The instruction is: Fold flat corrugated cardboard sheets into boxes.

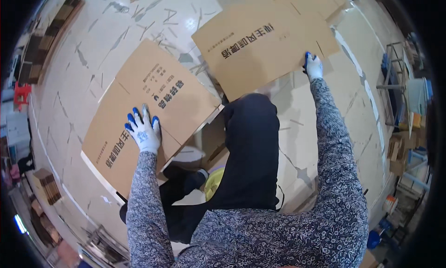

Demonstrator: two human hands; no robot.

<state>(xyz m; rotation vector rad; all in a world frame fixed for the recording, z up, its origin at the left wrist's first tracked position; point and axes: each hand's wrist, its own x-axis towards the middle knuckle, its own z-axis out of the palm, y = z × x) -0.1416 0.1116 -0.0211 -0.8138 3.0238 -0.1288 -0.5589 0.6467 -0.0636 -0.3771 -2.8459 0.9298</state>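
My left hand [144,130], in a white glove with blue fingertips, lies with fingers spread on a flat brown cardboard carton blank [162,72] at the left. That one carries dark print and rests on a low stack with a pale edge. My right hand [313,66], gloved the same way, has its fingers closed at the near right edge of a second flattened cardboard carton [251,49]. This carton reaches away toward the far right, its near corner by my knee. Part of the right fingers is hidden.
Paper scraps and strips litter the pale floor [288,152]. A yellow-green thing [214,182] sits beside my foot. Stacked cardboard [46,184] and a red stool [22,95] are at the left. Metal racks [395,77] line the right side.
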